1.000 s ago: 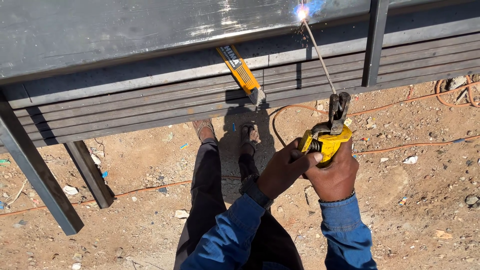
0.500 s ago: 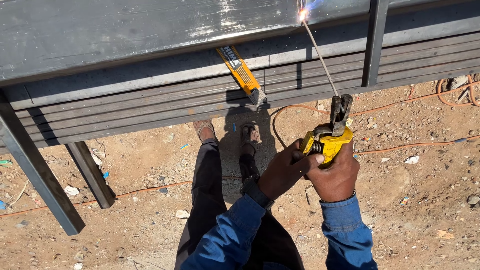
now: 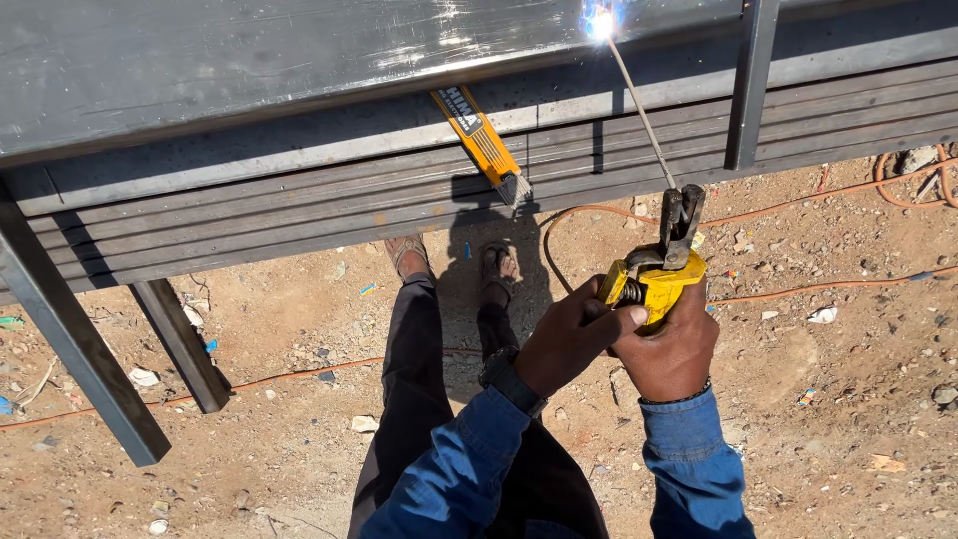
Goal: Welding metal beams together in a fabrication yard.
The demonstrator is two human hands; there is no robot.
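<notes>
Both hands are closed around the yellow electrode holder (image 3: 654, 284): the right hand (image 3: 671, 349) wraps its handle from below, and the left hand (image 3: 571, 334) clasps it from the left. From the holder's dark clamp the welding rod (image 3: 639, 115) slants up to the far steel frame (image 3: 299, 170), its tip sparking (image 3: 599, 20) just right of the yellow packet (image 3: 481, 140) lying on the bars.

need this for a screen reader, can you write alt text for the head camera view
Both hands, left and right, grip a yellow electrode holder whose rod meets a steel frame at a bright arc. A yellow packet of rods lies on the frame, above dirt ground crossed by an orange cable.
</notes>
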